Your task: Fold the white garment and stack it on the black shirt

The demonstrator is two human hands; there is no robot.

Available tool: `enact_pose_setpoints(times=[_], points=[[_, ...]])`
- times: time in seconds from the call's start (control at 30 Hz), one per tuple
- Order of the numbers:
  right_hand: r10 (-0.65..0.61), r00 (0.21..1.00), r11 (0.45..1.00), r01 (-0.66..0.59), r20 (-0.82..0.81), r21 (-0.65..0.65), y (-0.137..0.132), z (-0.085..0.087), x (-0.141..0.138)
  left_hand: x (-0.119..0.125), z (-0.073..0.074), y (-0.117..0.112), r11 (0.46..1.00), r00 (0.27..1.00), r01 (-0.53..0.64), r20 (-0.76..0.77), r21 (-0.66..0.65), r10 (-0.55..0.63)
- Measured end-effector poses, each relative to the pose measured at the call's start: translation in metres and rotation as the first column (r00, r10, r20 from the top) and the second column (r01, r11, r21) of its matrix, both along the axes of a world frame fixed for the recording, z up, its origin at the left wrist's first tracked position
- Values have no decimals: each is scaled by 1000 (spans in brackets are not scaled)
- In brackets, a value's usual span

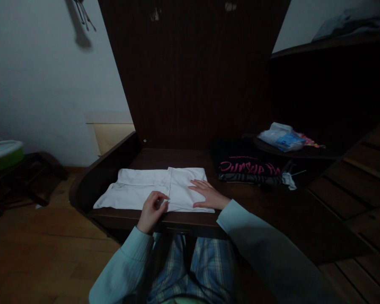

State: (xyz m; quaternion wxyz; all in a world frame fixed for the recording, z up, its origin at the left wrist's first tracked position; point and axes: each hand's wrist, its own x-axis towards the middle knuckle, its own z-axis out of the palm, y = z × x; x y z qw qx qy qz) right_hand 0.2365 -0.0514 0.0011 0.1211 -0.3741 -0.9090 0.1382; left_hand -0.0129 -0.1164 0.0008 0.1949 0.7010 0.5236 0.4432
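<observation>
A white garment [139, 179], apparently cloth with a folded-over right part, lies flattened along the front of a dark wooden surface. My left hand [153, 210] is at its near edge, thumb and index finger curled together at the fold, pinching the cloth there. Flat on the folded right part rests my right hand [209, 195], its fingers spread and pointing left. The garment's left end flares out toward the front corner. Part of the near edge is hidden behind my left hand.
Right of the garment sits a stack of dark folded clothes [247, 166] with pink lettering. A plastic packet [281, 137] lies on a small shelf above it. A raised wooden side [104, 162] bounds the left, and a tall dark panel [196, 84] stands behind.
</observation>
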Motion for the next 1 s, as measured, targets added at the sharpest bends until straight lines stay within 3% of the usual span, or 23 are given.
enact_pose_setpoints(times=[0.1, 0.2, 0.57, 1.0], points=[[-8, 1000, 1000, 8, -3, -5, -1, 1, 0, -1, 1, -1, 992, 989, 126, -74, -19, -127], [-5, 1000, 1000, 5, 2, -6, -1, 2, -1, -1, 2, -1, 984, 974, 174, -136, -42, -179], [-3, 1000, 1000, 3, -5, -6, 0, 0, -1, 1, 6, -4, 981, 963, 181, -192, -67, -190], [-7, 1000, 1000, 7, -3, -2, 2, -2, 1, -1, 5, -3, 982, 971, 180, -147, -62, -188]])
